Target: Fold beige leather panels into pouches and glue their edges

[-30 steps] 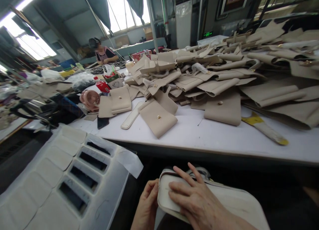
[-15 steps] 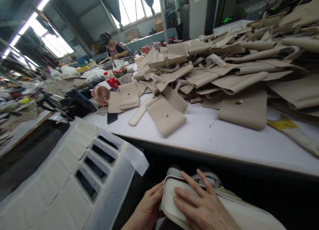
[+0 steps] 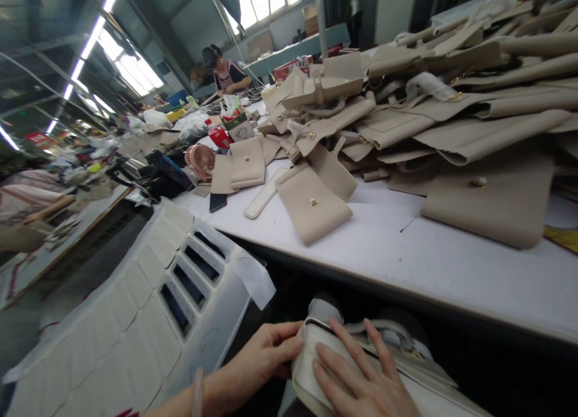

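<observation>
A cream bag (image 3: 305, 378) with dark edging and a strap lies below the table edge at the bottom centre. My left hand (image 3: 266, 360) pinches its near left edge between thumb and fingers, a bracelet on the wrist. Spread over the bag's pale panel is my right hand (image 3: 361, 369), fingers apart and pressing flat on it. A rounded grey-white part (image 3: 324, 308) shows just behind the bag's end. The underside of the bag is hidden.
The white table (image 3: 374, 248) bears a beige flap piece (image 3: 311, 203), a pale strip (image 3: 266, 194), a pink fan (image 3: 200, 161), a phone (image 3: 218, 202) and a large heap of beige pieces (image 3: 406, 122). Left stands a slotted white crate (image 3: 226, 302) with stacked panels. A person (image 3: 228, 74) sits behind.
The view has shifted left, bringing another person's arm in at the far left. My left hand has shifted its grip on the bag's edge, with more forearm showing. My right hand still lies on the panel.
</observation>
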`<state>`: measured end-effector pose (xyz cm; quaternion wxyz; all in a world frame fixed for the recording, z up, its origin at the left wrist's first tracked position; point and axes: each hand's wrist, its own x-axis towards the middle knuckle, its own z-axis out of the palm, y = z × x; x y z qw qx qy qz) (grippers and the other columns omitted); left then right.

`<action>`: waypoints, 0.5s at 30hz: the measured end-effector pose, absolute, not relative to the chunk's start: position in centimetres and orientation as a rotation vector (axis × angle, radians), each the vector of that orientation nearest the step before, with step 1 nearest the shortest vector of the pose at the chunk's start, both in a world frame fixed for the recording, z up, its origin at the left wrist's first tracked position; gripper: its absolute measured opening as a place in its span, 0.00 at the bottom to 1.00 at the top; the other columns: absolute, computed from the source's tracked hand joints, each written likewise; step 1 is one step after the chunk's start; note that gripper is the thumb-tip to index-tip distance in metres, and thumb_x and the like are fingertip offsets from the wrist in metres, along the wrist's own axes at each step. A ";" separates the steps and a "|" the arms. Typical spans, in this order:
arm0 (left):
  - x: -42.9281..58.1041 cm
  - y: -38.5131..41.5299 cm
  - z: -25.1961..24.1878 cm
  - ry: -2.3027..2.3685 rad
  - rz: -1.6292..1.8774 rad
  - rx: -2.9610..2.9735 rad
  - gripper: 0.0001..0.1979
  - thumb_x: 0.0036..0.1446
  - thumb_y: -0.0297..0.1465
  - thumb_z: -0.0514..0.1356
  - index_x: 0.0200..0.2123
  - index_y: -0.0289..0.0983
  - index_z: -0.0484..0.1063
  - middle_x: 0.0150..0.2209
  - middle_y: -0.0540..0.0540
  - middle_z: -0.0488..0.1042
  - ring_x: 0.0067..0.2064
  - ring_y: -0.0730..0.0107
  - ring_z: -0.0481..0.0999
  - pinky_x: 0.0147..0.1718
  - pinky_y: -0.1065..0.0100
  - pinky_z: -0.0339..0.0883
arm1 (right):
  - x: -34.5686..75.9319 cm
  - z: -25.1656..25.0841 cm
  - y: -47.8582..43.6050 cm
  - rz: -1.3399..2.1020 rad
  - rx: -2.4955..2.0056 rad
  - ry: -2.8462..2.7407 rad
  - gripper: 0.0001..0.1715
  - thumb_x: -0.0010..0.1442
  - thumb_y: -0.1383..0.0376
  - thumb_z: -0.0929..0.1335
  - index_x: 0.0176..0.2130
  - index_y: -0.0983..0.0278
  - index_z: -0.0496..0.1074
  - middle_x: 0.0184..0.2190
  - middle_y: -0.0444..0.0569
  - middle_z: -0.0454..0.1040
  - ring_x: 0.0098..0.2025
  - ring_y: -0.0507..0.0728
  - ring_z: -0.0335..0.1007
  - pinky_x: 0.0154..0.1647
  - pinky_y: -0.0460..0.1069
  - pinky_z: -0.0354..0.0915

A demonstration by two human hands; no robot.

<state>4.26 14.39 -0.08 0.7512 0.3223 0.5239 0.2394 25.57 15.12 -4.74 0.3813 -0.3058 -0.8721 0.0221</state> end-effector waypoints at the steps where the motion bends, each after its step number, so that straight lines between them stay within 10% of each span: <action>1: 4.1 14.8 0.1 1.135 0.493 0.715 0.21 0.63 0.38 0.61 0.57 0.37 0.72 0.42 0.43 0.77 0.39 0.71 0.72 0.39 0.71 0.67 | 25.4 -4.8 15.1 0.061 -0.781 -2.224 0.18 0.71 0.62 0.58 0.40 0.58 0.76 0.43 0.38 0.78 0.60 0.61 0.61 0.72 0.63 0.28; 15: 5.5 13.3 -3.0 1.191 0.785 0.848 0.22 0.63 0.40 0.59 0.59 0.41 0.71 0.57 0.43 0.73 0.58 0.58 0.69 0.61 0.61 0.56 | 25.8 -4.2 14.6 0.189 -0.854 -2.314 0.07 0.67 0.59 0.66 0.43 0.58 0.73 0.45 0.37 0.78 0.63 0.61 0.58 0.70 0.60 0.17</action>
